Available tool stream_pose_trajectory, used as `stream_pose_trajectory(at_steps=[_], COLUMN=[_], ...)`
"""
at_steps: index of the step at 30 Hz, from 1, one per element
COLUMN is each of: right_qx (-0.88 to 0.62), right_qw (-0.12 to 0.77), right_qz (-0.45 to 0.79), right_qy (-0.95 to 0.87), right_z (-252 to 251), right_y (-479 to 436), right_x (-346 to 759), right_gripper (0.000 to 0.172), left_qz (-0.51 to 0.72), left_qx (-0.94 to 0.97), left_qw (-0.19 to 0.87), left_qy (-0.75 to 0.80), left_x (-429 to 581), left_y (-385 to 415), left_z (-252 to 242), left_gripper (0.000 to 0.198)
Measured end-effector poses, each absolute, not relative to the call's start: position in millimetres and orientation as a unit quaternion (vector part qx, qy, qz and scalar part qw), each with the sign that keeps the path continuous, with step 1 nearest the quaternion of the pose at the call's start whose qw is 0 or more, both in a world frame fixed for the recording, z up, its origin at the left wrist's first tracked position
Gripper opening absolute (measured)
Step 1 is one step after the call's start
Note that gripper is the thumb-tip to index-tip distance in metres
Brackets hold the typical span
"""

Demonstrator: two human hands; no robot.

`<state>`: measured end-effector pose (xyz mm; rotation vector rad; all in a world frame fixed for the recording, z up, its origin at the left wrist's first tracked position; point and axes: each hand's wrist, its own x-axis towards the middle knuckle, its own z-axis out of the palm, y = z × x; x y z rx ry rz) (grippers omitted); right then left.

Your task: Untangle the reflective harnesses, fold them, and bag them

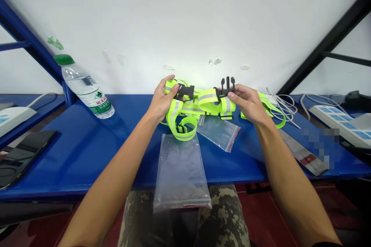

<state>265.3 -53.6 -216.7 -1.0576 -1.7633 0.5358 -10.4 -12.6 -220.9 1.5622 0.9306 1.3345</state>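
Zip bags (181, 173) lie against the reflective straps (207, 100) gripped by the left hand (162, 100) and right hand (247, 104).

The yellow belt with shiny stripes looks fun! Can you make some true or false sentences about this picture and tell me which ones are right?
1. The left hand holds the yellow belt. True.
2. The water bottle has a red cap. False: its cap is green.
3. A clear plastic bag lies in front of the hands. True.
4. The right hand is empty. False: it holds a black buckle on the belt.
5. White cables lie to the right of the belt, on the blue table. True.
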Motion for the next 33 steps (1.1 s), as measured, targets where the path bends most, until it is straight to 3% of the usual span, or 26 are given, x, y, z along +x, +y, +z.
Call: stream_pose_trajectory(at_steps=[5,11,17,22,33], right_qx=[-0.429,-0.444,-0.425,-0.408,-0.418], right_qw=[0.451,0.417,0.399,0.400,0.393], right_qz=[0.396,0.360,0.398,0.451,0.476], right_qy=[-0.675,-0.706,-0.708,-0.686,-0.667], right_z=[-227,-229,-232,-232,-231], right_y=[-51,-53,-54,-55,-57], right_x=[257,252,247,243,246], right_gripper=[0.047,0.040,0.036,0.034,0.042], left_qz=[0.523,0.495,0.503,0.498,0.559], left_qx=[0.640,0.654,0.681,0.686,0.686], left_qw=[0.422,0.427,0.358,0.358,0.325], left_qy=[0.372,0.380,0.393,0.391,0.332], left_x=[-8,-4,-4,-4,-5], left_y=[-13,-18,-18,-18,-8], left_z=[-224,-227,-228,-229,-234], left_gripper=[0.069,0.073,0.064,0.069,0.075])
